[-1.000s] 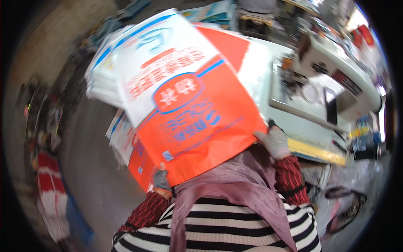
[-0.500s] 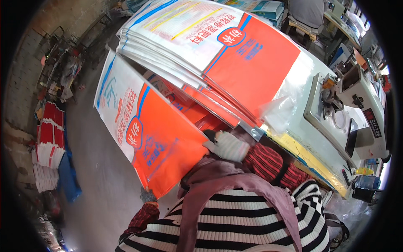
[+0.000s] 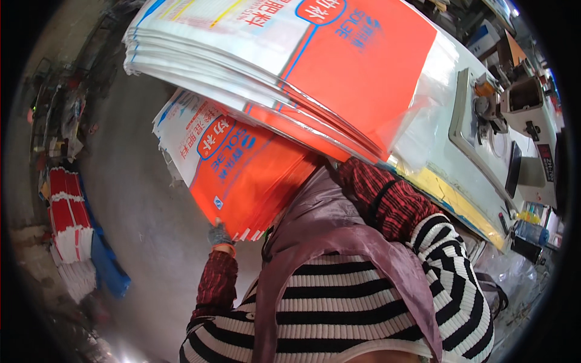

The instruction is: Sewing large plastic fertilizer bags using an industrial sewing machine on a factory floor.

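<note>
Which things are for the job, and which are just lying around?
Seems for the job:
lower stack of flat orange-and-white printed sacks, grey-gloved left hand at its corner
upper stack of flat white-and-orange printed sacks

Seems just lying around:
red-and-white stack, far left
blue sheet beside it

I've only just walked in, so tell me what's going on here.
The person's gloved left grip is at the near corner of the lower stack of red-and-white bags. The right grip is out of sight; its red-and-black sleeve reaches in by the edge of the upper stack of similar bags, which lies on the table. A white sewing machine stands at the table's right.
</note>
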Action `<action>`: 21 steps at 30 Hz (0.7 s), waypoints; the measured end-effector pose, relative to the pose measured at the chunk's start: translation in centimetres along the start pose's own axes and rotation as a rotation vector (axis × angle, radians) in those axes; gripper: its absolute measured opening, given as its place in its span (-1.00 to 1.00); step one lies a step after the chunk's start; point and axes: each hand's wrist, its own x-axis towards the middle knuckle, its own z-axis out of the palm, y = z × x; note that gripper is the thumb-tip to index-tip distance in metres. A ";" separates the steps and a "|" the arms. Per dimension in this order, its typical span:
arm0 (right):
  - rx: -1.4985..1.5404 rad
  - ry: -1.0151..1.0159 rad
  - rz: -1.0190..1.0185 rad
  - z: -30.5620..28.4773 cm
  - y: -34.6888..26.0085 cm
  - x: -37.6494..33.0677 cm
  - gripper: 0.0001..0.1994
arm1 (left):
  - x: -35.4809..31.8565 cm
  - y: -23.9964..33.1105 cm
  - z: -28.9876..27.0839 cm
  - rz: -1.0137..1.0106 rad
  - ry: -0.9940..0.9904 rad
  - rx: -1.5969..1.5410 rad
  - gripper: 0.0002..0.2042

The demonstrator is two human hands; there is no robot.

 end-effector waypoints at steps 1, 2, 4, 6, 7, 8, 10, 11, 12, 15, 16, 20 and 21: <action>-0.009 -0.009 -0.004 0.0 -0.1 -0.3 -0.67 | -0.5 0.4 1.4 -0.008 -0.001 0.067 -0.60; -0.020 -0.020 -0.009 0.2 -0.6 0.1 -0.67 | -0.6 0.0 2.2 -0.059 -0.038 0.173 -0.56; -0.047 -0.031 -0.022 -1.6 -0.3 -1.4 -0.67 | -2.0 0.1 3.0 0.004 -0.132 0.307 -0.55; -0.070 -0.075 -0.073 -0.4 -2.1 -2.6 -0.68 | 3.0 -3.7 -0.2 0.389 -0.167 0.693 -0.51; -0.090 -0.022 -0.073 -1.6 -1.5 -3.1 -0.68 | 0.5 0.7 2.8 0.423 -0.089 0.921 -0.50; -0.099 0.023 -0.080 -2.8 -1.7 -2.9 -0.68 | -3.2 6.0 5.2 0.474 0.021 1.145 -0.50; -0.134 -0.006 -0.147 -2.2 -3.2 -5.0 -0.68 | 3.5 7.0 4.4 0.890 0.556 1.091 -0.48; -0.150 0.020 -0.151 -4.3 -2.1 -7.1 -0.68 | -0.1 13.2 7.0 1.161 0.573 1.042 -0.44; -0.166 0.049 -0.152 -5.5 -1.7 -7.7 -0.68 | -4.8 18.4 10.8 1.340 0.524 0.871 -0.52; -0.223 0.049 -0.222 -6.8 -3.3 -9.7 -0.67 | -15.8 28.2 18.6 1.327 -0.345 -0.291 -0.73; -0.362 -0.012 -0.141 -7.6 -6.0 -11.4 -0.66 | -20.7 29.4 21.5 1.177 -0.584 -0.349 -0.73; -0.398 0.061 -0.262 -6.6 -1.6 -11.9 -0.70 | -33.8 28.5 31.6 2.133 -0.310 0.454 -0.70; -0.464 0.091 -0.363 -7.9 -1.2 -12.9 -0.71 | -37.0 27.9 33.1 2.061 -0.405 0.671 -0.67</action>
